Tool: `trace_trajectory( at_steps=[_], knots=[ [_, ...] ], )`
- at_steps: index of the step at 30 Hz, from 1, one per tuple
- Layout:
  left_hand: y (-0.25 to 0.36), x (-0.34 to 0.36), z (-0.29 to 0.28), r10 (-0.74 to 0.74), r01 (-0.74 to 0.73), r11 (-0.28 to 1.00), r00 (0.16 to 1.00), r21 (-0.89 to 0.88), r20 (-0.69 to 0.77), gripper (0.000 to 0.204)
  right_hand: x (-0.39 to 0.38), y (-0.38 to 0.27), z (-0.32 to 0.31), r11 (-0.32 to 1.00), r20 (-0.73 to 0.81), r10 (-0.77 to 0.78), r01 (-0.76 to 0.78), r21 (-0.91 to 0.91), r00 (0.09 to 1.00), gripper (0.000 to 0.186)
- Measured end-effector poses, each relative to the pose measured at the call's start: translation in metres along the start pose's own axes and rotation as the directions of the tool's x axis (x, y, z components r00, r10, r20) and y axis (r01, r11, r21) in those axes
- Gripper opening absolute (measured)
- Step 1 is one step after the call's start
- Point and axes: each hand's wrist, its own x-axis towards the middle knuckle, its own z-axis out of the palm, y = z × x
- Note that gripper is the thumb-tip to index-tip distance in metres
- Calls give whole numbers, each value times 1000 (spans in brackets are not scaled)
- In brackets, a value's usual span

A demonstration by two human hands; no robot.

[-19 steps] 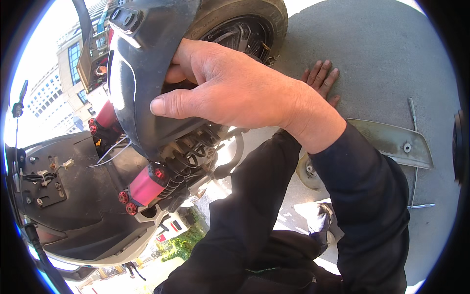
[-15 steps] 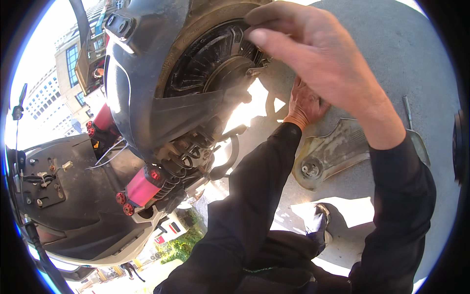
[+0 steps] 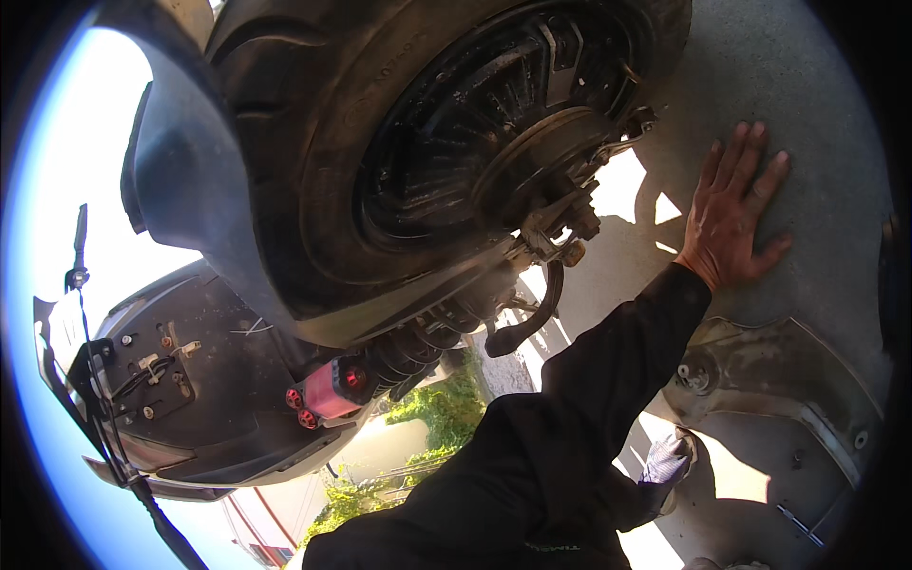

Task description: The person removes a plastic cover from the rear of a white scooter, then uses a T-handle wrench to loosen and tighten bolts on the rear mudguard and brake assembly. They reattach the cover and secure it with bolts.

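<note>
My left hand (image 3: 731,211) is pressed palm down on the grey ground with its fingers spread and nothing in it. To its left is the rear wheel of a scooter, with a black tyre (image 3: 328,180) and a dark finned hub (image 3: 437,157). A round drum (image 3: 541,152) and a metal axle bracket (image 3: 546,228) sit at the wheel's centre. Just below my hand, a dirty swingarm-like metal part (image 3: 750,370) lies on the ground. My right hand is out of view.
A shock absorber with a pink-red canister (image 3: 332,388) stands beside the wheel. The scooter's dark body panel (image 3: 218,351) spreads at the left, with loose wires. A slim metal tool (image 3: 800,525) lies at the lower right. My shoe (image 3: 673,461) is near the metal part.
My right hand, raised by the wheel before, has left the view. My left hand stays on the ground. The view has shifted, showing more of the wheel and hub.
</note>
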Motion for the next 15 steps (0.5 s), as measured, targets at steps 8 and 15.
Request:
trace_trajectory(
  at_steps=[8,15],
  knots=[
    [-9,-3,13,3,1,998,998,-64,67,105,-105,-24,122,-221,118,212,-70,973,970,88],
    [-13,-10,31,18,-16,996,1000,-87,24,105,-138,-87,157,-167,177,257,-136,976,950,98]
  ],
)
